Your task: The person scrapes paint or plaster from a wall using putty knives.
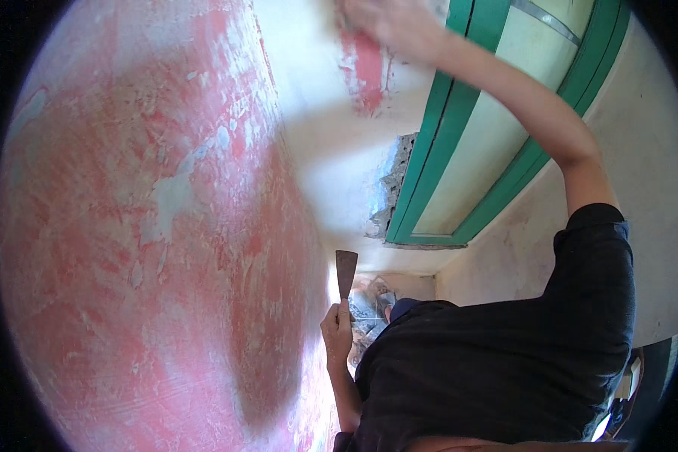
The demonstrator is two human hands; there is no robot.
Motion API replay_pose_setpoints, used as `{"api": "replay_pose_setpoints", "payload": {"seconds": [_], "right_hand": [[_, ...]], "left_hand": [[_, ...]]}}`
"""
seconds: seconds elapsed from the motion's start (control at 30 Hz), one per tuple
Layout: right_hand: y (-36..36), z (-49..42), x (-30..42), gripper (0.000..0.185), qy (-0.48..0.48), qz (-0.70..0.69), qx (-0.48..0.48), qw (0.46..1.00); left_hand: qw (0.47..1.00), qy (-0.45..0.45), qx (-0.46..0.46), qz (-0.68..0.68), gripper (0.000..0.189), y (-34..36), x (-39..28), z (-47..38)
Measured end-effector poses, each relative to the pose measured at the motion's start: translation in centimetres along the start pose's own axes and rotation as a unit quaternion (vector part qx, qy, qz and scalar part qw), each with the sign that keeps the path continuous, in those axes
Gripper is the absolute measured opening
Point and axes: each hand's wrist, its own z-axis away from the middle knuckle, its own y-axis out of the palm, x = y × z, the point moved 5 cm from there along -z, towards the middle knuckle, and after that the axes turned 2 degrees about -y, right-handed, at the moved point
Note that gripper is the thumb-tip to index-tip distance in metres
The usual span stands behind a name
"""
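Low in front of my body, my left hand grips a putty knife by its handle. Its wide, dull metal blade points away from me, with the pink-and-white wall close on its left. My right arm reaches across to the top of the view. There my right hand is blurred and partly cut off by the edge, over the white wall by a pink bare patch. Whether anything is in its fingers cannot be made out.
A large wall of patchy pink and white paint fills the left side. Right of the pink patch stands a green frame with pale panels, edged by broken plaster. Grey debris appears on the floor below. Another pale wall rises at right.
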Motion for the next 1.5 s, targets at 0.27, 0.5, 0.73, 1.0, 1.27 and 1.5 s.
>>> {"api": "replay_pose_setpoints", "payload": {"seconds": [0.27, 0.5, 0.73, 1.0, 1.27, 1.5], "right_hand": [[2.3, 8.7, 16.5, 0.032, -0.125, -0.078, 0.073, 0.986], [-1.7, -0.6, -0.8, 0.035, 0.111, 0.019, 0.013, 0.994], [2.2, 5.8, 21.3, 0.016, 0.038, -0.114, 0.121, 0.985], [-4.7, 8.5, 26.9, 0.023, 0.495, -0.708, -0.067, 0.5], [-7.5, 13.8, 31.7, 0.04, 0.553, -0.811, -0.076, -0.176], [-9.5, 16.4, 31.8, 0.036, 0.572, -0.786, -0.107, -0.21]], "left_hand": [[1.0, 0.01, 0.027, -0.01, 0.05, 0.2, -0.5, -1.2], [1.0, 0.012, 0.014, -0.011, 0.05, -0.1, 0.4, -0.4], [0.999, -0.011, 0.015, 0.028, 0.051, 0.9, 0.5, -0.4], [0.992, 0.073, -0.034, -0.094, 0.032, 2.5, -3.8, -0.8], [0.986, 0.053, 0.017, 0.16, 0.036, 6.2, -7.5, -2.9], [0.993, 0.047, 0.01, 0.109, 0.039, 8.3, -6.6, -2.9]]}}
